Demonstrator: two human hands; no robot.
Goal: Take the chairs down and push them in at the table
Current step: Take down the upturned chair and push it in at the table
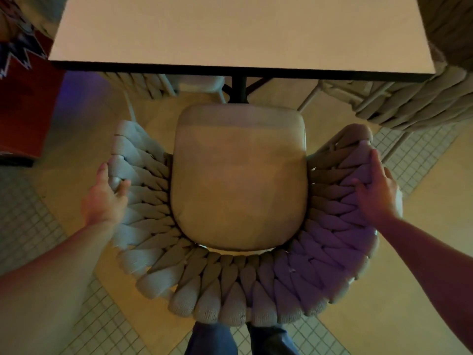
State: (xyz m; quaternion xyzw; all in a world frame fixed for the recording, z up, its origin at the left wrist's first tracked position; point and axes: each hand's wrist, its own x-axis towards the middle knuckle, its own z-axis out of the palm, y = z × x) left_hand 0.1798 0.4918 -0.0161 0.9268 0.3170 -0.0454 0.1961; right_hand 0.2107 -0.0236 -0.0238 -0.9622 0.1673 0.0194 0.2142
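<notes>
Legs [240, 339] in blue trousers stand directly behind the woven chair [238, 290], close to its curved back, which puts me square to it for a straight push. Floor [38, 226] beneath is part small pale tile, part plain tan surface. Chair stands upright on the floor with its cushion [239, 178] facing up, so I judge the taking-down of this one done and the pushing-in as the step in hand. My left hand [106, 194] is on the outer left rim of the woven back, fingers curled loosely over the top of the weave, thumb side outward; a partial grip rather than a closed fist. My right hand [378, 190] lies flatter on the right rim, fingers spread along the weave, palm pressing, with no firm clasp visible. Holding both sides evenly should keep the chair from swinging as it goes forward. Beyond, the cushion's front edge sits near the black centre post [239, 89] of the worktop [240, 32], just short of its near edge and not yet under it. Other woven chairs [409, 98] are visible at the far left and right under the worktop. A red patterned surface [23, 85] shows at far left.
</notes>
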